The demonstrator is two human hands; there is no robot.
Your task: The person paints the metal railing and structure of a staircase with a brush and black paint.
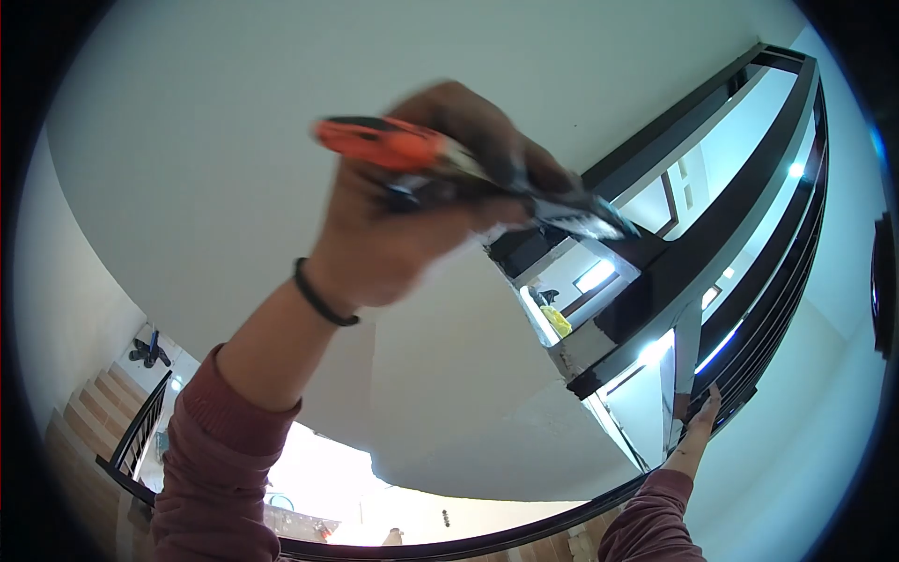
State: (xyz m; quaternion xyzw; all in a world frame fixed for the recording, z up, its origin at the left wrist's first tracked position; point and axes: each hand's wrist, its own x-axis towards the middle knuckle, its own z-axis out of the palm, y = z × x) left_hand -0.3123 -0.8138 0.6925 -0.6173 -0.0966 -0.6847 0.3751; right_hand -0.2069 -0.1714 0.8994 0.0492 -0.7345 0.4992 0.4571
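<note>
My left hand, blurred by motion and with a black band at the wrist, is raised in the middle of the view. Its fingers are closed around a tool with an orange-and-black handle. The tool's shiny, flat, dark-edged end points right and overlaps the dark wooden frame; I cannot tell its exact kind. Lower right, my right hand grips the lower edge of the dark slatted railing. Pale, rough patches show at the frame's lower corner beside the smooth white curved surface.
A black handrail curves along the bottom. Lower left are steps with a dark railing and dark items on the floor. Through the frame's openings show a yellow thing and bright lights. A dark oval object is at the far right.
</note>
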